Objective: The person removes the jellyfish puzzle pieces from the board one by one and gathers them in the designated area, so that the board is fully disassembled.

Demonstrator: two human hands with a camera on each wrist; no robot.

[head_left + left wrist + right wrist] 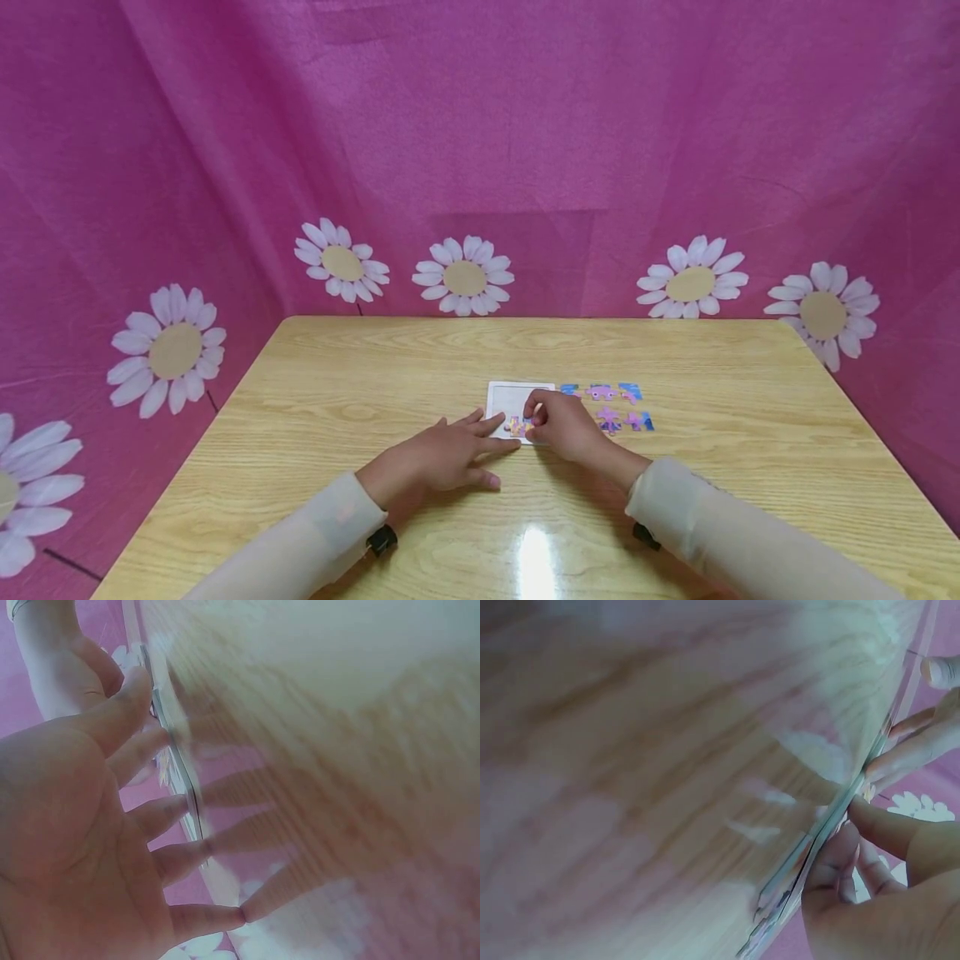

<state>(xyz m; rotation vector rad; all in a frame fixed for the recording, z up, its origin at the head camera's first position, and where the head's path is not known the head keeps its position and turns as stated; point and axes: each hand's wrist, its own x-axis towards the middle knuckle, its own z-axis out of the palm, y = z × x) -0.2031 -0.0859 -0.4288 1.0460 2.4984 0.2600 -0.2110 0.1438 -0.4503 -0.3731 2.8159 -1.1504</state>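
A small white puzzle tray [517,385] lies flat on the table, with yellow and purple jigsaw pieces [515,427] in its near part. My left hand [452,455] is spread out, its straight fingers resting at the tray's near left corner. Over the tray's right side, my right hand [564,427] bends its thumb and index finger together and pinches a puzzle piece [528,427], mostly covered by the fingertips. In the right wrist view, thumb and fingers [845,838] come down right at the thin tray edge [831,823].
Several loose puzzle pieces [602,392] in pink and blue lie in two rows just right of the tray, partly behind my right hand. The wooden table [375,375] meets a pink curtain [480,125] with white daisies at its back and left.
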